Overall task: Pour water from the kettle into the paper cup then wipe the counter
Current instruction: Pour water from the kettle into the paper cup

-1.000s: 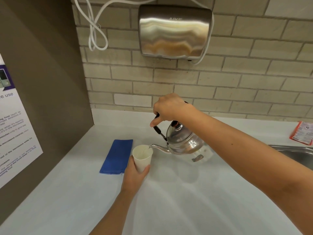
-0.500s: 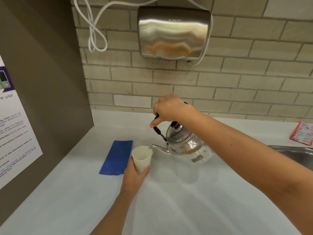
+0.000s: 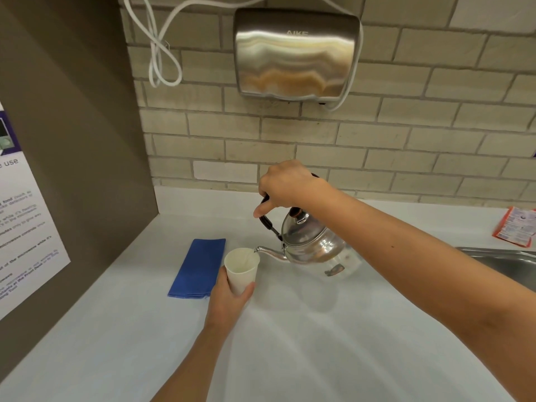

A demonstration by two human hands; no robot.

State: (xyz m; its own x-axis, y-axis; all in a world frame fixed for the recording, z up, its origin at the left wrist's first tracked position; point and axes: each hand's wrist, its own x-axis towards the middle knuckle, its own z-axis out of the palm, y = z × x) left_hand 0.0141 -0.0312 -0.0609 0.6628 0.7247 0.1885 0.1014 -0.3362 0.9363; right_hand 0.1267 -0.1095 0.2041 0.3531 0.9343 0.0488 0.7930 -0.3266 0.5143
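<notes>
A shiny steel kettle (image 3: 307,242) with a black handle hangs tilted to the left above the white counter (image 3: 319,329). My right hand (image 3: 285,184) grips its handle from above. The spout tip sits over the rim of a white paper cup (image 3: 240,271), and a thin stream of water runs into it. My left hand (image 3: 229,300) wraps the cup's lower half, holding it tilted a little toward the spout. A folded blue cloth (image 3: 200,268) lies flat on the counter just left of the cup.
A steel sink (image 3: 504,262) sits at the right edge, with a red and white packet (image 3: 516,230) behind it. A metal hand dryer (image 3: 295,53) hangs on the brick wall above. A brown side panel with a poster (image 3: 23,227) closes the left.
Almost nothing has moved. Both hands keep the same grip, and the kettle stays tilted over the cup with water still running in.
</notes>
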